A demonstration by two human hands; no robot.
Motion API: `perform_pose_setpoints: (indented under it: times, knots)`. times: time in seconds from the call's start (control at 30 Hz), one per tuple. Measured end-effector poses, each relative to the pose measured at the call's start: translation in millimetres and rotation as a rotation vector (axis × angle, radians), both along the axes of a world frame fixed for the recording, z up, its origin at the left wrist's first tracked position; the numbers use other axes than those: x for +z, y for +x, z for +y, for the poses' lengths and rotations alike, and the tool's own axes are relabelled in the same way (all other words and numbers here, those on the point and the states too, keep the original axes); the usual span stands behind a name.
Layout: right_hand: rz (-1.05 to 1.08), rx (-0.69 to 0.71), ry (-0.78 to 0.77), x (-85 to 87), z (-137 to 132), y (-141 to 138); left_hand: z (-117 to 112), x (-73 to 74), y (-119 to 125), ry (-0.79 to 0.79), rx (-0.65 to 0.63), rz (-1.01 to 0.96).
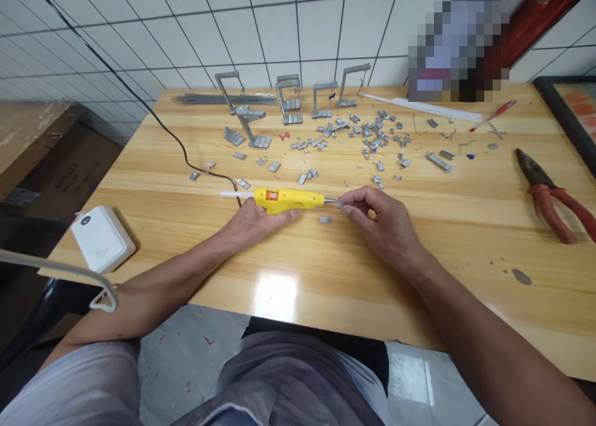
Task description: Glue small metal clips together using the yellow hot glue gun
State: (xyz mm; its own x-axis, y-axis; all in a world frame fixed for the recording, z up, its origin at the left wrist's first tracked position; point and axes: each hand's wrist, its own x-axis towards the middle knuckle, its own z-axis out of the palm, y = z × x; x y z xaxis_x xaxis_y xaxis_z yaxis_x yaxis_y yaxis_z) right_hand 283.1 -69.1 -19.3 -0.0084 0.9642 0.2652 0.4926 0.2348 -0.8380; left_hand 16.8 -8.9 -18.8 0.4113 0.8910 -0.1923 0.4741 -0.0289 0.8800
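My left hand [255, 222] is closed around the handle of a yellow hot glue gun [298, 199], which lies sideways with its nozzle pointing right. A glue stick [233, 194] sticks out of its rear end. At the nozzle tip, my right hand [384, 218] pinches a small grey metal-like piece [341, 204] between thumb and fingertips; the fingers partly hide it. Just below the nozzle, a flat grey piece [325, 220] lies on the wooden table [335, 289].
Several small grey frames [258, 141] stand at the back among scattered grey bits [375, 134]. Red-handled pliers [549, 196] and a red pen [493, 115] lie at right. A white power bank [103, 240] sits at left; a black cord [181, 146] runs to the glue gun.
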Motion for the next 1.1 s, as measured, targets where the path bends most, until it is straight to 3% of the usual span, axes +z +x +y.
perform_pose_setpoints:
  times: [0.33,1.1]
  knots:
    - [0.018,0.002,0.016,-2.1,1.0,0.5,2.1,-3.7,-2.1,-0.019,-0.011,0.037]
    - [0.017,0.006,0.028,-5.3,1.2,1.6,-0.3,2.6,0.1,-0.006,-0.02,0.034]
